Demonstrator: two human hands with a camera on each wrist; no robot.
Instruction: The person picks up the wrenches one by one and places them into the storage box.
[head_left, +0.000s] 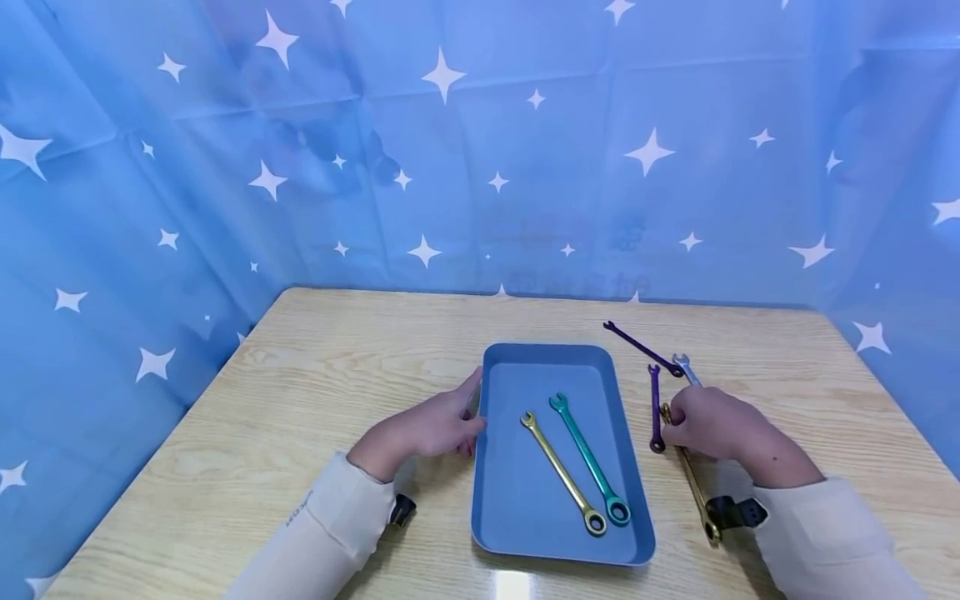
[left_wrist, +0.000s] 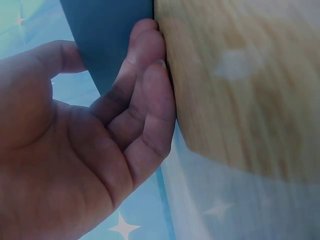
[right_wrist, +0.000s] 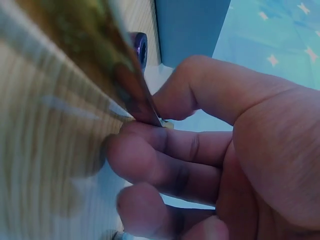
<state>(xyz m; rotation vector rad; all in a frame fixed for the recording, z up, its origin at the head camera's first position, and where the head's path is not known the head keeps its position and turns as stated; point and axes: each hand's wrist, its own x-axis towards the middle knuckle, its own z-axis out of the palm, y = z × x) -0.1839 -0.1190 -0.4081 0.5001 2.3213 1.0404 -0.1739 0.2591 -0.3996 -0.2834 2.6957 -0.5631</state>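
A blue tray [head_left: 517, 508] lies mid-table with a gold wrench [head_left: 562, 473] and a teal wrench [head_left: 589, 460] in it. My left hand [head_left: 438, 425] rests against the tray's left edge [left_wrist: 107, 45], fingers straight along the rim. My right hand [head_left: 708, 423] pinches a second gold wrench [head_left: 693, 483] lying on the table right of the tray; the right wrist view shows thumb and fingers closed on its shaft [right_wrist: 117, 82]. A short purple wrench [head_left: 656, 408] lies just left of that hand, and its ring end [right_wrist: 140, 47] shows in the wrist view.
A long purple wrench [head_left: 642, 348] and a silver wrench [head_left: 686, 367] lie behind my right hand. The wooden table [head_left: 315, 392] is walled on three sides by a blue star-patterned cloth [head_left: 450, 150]. Bare wood spreads to the left of the tray.
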